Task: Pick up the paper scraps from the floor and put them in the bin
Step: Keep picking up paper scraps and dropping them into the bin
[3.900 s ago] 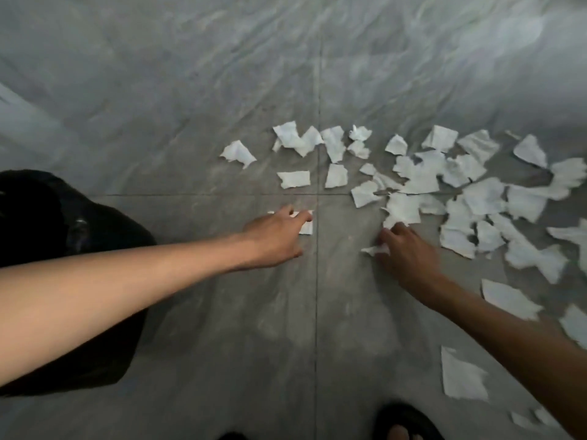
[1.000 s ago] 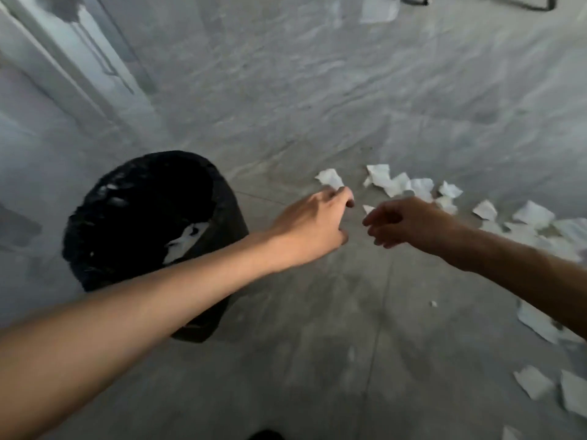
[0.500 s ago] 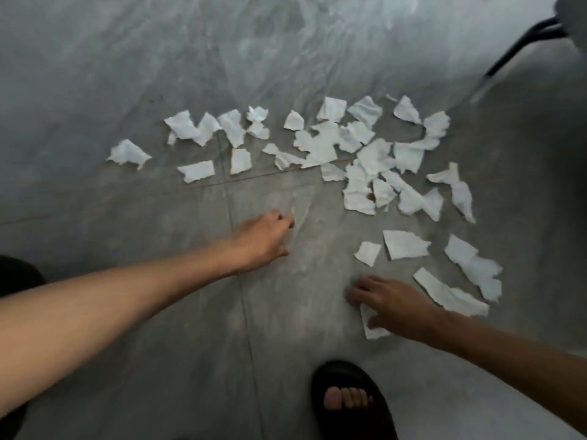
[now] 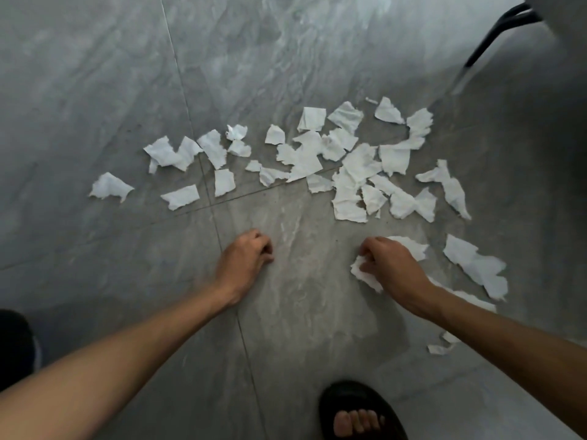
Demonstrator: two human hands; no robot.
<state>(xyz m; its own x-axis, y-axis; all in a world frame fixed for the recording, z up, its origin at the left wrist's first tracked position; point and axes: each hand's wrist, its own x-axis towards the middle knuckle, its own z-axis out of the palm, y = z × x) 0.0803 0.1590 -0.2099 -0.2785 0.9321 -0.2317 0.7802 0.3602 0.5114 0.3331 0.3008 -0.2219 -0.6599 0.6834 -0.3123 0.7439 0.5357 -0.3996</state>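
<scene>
Grey marbled tile floor (image 4: 95,90) under me, strewn with torn paper.

White paper scraps (image 4: 317,160) lie in a loose band across the tile joints, thickest toward my right; one scrap (image 4: 109,186) sits apart at the left end. My sandalled foot (image 4: 359,414) stands on the near tile, and a black chair leg (image 4: 489,42) meets the floor far right.

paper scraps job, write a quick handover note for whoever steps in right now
Left hand: curled loosely on the floor, no paper visible in it.
Right hand: fingers closed on a scrap, another scrap half under it.
Scraps: main scatter lies ahead across the floor, more to the right and under the right forearm.
Bin: only a dark edge at lower left, probably it.
Done: cannot tell from here.
Left: nearly all scraps still on the floor; bin the held one first.
</scene>
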